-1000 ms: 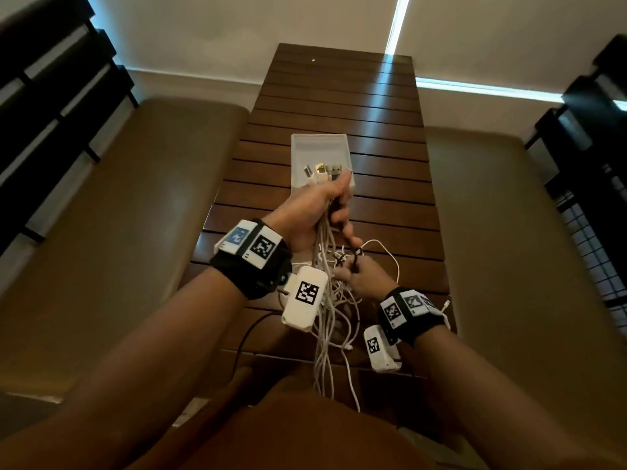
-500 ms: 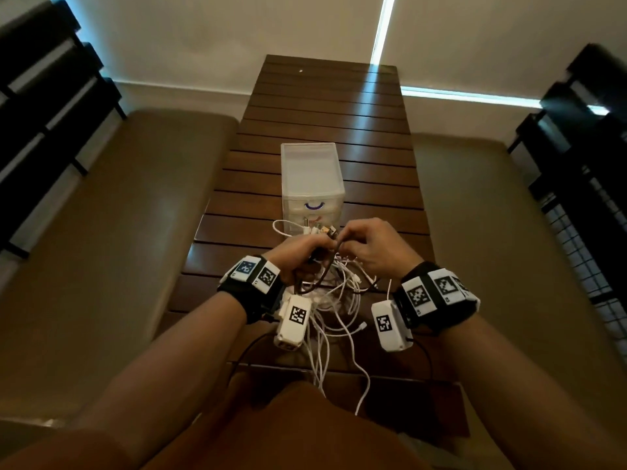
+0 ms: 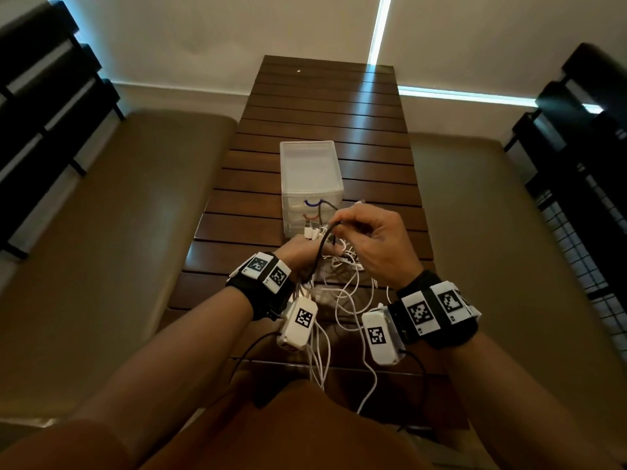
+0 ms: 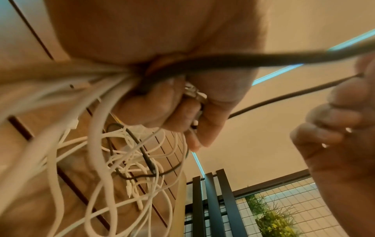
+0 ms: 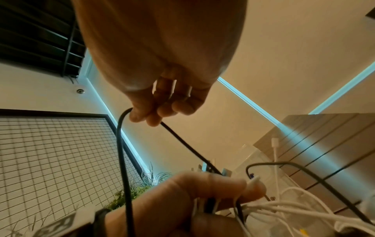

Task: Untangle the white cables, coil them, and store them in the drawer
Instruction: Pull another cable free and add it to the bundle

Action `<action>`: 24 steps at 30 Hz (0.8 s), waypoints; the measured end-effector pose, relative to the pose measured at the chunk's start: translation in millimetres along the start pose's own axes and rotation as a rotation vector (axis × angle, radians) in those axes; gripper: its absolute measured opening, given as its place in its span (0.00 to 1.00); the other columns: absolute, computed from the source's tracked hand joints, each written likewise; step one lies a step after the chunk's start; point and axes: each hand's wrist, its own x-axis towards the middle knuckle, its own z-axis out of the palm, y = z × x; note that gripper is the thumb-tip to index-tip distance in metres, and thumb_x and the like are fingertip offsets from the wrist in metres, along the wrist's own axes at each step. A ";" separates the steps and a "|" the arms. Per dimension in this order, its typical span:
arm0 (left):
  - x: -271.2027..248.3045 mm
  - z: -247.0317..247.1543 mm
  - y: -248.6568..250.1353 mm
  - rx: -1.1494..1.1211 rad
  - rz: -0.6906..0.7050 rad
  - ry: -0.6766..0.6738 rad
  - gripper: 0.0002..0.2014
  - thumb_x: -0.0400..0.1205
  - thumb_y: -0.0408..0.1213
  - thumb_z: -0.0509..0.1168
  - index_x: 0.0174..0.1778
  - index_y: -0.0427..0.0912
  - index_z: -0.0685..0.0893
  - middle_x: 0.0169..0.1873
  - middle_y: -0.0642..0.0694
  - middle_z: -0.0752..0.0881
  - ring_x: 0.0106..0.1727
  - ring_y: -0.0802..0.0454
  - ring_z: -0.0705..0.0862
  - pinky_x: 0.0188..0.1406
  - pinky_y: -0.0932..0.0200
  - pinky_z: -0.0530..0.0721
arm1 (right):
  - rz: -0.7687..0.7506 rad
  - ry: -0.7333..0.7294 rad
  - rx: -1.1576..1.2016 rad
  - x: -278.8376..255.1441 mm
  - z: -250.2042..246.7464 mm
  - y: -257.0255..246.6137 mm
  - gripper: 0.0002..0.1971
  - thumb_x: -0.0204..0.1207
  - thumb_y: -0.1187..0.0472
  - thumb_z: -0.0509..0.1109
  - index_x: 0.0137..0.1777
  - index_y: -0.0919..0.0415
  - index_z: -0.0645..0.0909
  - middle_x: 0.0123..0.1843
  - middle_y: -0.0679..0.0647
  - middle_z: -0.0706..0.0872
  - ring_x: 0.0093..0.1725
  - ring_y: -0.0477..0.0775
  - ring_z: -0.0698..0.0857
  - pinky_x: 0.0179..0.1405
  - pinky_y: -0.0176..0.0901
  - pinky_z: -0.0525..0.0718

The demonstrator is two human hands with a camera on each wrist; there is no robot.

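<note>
A black cable point(image 3: 324, 244) has just been lifted out by the right hand point(image 3: 373, 245) in a pinch; the white cables point(image 3: 342, 293) stay clenched in the left hand point(image 3: 298, 254), so sorting has begun.

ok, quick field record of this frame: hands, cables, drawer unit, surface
left hand: grips bundle of white cables, plug ends sticking out past the fingers
right hand: pinches black cable, lifted above the bundle
white cables: tangled, loose loops trailing over the table's near edge
drawer unit: translucent, behind the hands, drawers closed
table: dark slatted wood
</note>
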 end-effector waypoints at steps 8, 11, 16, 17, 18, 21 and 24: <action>-6.8 -4.0 4.8 -0.298 0.136 -0.050 0.16 0.84 0.50 0.63 0.34 0.46 0.86 0.17 0.54 0.64 0.16 0.59 0.60 0.14 0.66 0.55 | 0.309 -0.118 -0.186 -13.6 11.0 54.9 0.16 0.78 0.62 0.72 0.65 0.55 0.78 0.57 0.53 0.83 0.51 0.52 0.84 0.48 0.41 0.82; -10.0 -8.9 4.2 -0.303 0.183 0.016 0.14 0.84 0.50 0.62 0.43 0.45 0.87 0.17 0.55 0.66 0.16 0.60 0.60 0.14 0.67 0.56 | 0.262 -0.002 -0.209 -17.4 5.9 66.5 0.05 0.78 0.64 0.71 0.51 0.55 0.86 0.43 0.45 0.86 0.41 0.41 0.83 0.44 0.40 0.81; -18.0 -27.7 8.3 -0.457 0.234 0.247 0.14 0.85 0.50 0.62 0.45 0.44 0.87 0.17 0.56 0.74 0.13 0.63 0.65 0.11 0.68 0.58 | 0.367 -0.072 -0.275 -39.4 -9.5 91.7 0.09 0.73 0.67 0.76 0.48 0.52 0.89 0.45 0.50 0.90 0.46 0.51 0.88 0.52 0.53 0.87; -19.3 -29.2 8.5 -0.464 0.248 0.256 0.14 0.86 0.49 0.60 0.44 0.45 0.85 0.16 0.55 0.76 0.13 0.63 0.66 0.11 0.69 0.57 | 0.381 -0.123 -0.349 -42.3 -11.3 95.0 0.09 0.73 0.66 0.76 0.48 0.51 0.90 0.46 0.50 0.91 0.47 0.52 0.88 0.52 0.56 0.87; -22.4 -28.5 9.5 -0.478 0.260 0.267 0.14 0.87 0.48 0.58 0.43 0.45 0.83 0.15 0.54 0.78 0.13 0.63 0.67 0.12 0.69 0.57 | 0.389 -0.163 -0.430 -42.3 -13.4 97.5 0.08 0.73 0.65 0.76 0.48 0.52 0.91 0.47 0.50 0.91 0.47 0.52 0.89 0.52 0.56 0.87; -23.3 -26.5 6.9 -0.593 0.315 0.284 0.14 0.87 0.46 0.58 0.41 0.44 0.83 0.20 0.54 0.80 0.13 0.63 0.63 0.12 0.69 0.54 | 0.437 -0.257 -0.637 -32.6 -16.9 91.0 0.06 0.74 0.57 0.75 0.49 0.49 0.91 0.49 0.49 0.92 0.50 0.54 0.88 0.50 0.49 0.85; -22.6 -30.3 3.5 -0.594 0.374 0.282 0.14 0.87 0.45 0.58 0.41 0.43 0.83 0.27 0.52 0.80 0.14 0.63 0.65 0.11 0.70 0.56 | 0.523 -0.338 -0.762 -23.2 -19.8 87.3 0.07 0.76 0.54 0.72 0.51 0.44 0.90 0.51 0.46 0.91 0.50 0.51 0.87 0.50 0.45 0.83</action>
